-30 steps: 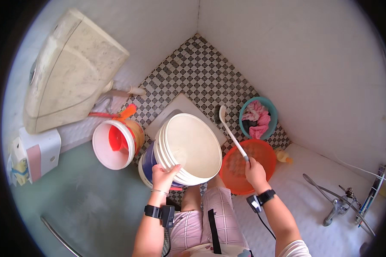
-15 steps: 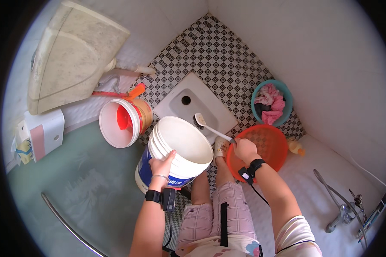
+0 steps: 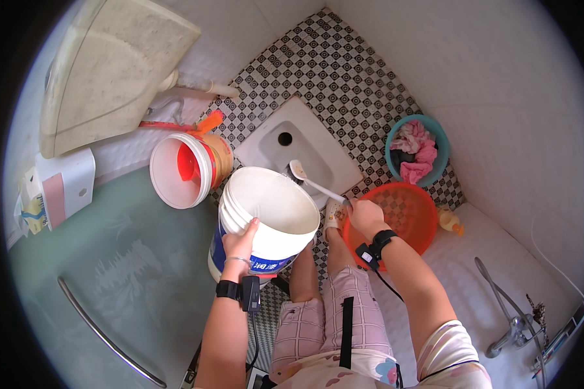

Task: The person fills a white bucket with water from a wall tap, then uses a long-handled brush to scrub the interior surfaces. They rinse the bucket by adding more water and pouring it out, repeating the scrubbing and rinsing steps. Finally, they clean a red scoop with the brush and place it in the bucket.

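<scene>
A large white bucket (image 3: 266, 251) with a blue band tilts away from me, its mouth facing up and forward. My left hand (image 3: 239, 244) holds it from the near side, thumb on the white wall below the rim; its other fingers are mostly hidden. My right hand (image 3: 367, 218) is closed round the grip of a white long-handled scrub brush (image 3: 326, 189). The brush head is over the white squat toilet pan (image 3: 344, 162), just beyond the bucket's rim, its dark bristles facing down and partly hidden.
An orange basin (image 3: 416, 220) lies below my right hand. Beyond it stand a teal basin (image 3: 392, 144) of pink clothes and a yellowish bottle (image 3: 449, 222). Left are a white bucket (image 3: 161, 175) on its side with something red inside, a corner sink (image 3: 117, 78) and a metal rail (image 3: 104, 340).
The brush head has shifted slightly left and toward the bucket's rim, with my right hand moving a little left. The bucket sits slightly higher and further left in view.
</scene>
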`<action>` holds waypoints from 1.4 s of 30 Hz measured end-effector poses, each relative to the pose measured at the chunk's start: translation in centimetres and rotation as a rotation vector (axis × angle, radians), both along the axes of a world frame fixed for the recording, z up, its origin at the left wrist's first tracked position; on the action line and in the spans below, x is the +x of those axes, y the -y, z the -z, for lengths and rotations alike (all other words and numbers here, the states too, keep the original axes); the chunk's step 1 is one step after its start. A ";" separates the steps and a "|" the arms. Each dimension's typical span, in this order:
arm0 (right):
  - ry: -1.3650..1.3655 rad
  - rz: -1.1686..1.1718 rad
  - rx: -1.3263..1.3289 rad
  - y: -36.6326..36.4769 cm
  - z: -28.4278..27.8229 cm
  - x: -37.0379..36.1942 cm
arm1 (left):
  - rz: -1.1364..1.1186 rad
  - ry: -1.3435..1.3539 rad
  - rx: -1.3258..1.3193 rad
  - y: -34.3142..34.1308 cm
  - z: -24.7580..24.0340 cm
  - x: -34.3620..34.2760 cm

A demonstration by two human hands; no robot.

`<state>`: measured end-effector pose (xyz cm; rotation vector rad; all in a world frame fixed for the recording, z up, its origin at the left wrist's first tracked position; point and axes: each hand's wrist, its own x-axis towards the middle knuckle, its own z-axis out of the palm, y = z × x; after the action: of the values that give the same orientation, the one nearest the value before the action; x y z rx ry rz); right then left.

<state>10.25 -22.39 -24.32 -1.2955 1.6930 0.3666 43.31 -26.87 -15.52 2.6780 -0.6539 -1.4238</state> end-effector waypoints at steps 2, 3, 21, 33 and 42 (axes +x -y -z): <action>0.007 0.002 -0.008 0.4 -0.1 0.1 | -0.005 -0.015 -0.024 -0.1 0.1 0.1; 0.000 0.008 -0.008 0.5 -0.1 0.1 | -0.014 -0.014 -0.029 -0.2 0.2 0.2; 0.257 0.403 0.102 -1.1 1.2 -0.2 | 0.166 0.103 -0.071 0.1 -0.6 -0.5; 0.054 0.320 -0.069 -2.4 -3.4 -0.9 | 0.104 0.042 -0.152 -2.1 -2.7 0.6; -0.046 -0.141 -0.700 -2.6 -18.7 -5.9 | -0.066 -0.138 -0.256 -3.9 -4.8 0.3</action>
<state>4.31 -19.82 -5.65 -1.9242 1.8476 -0.1436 43.58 -22.95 -10.68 2.3621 -0.6777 -1.3879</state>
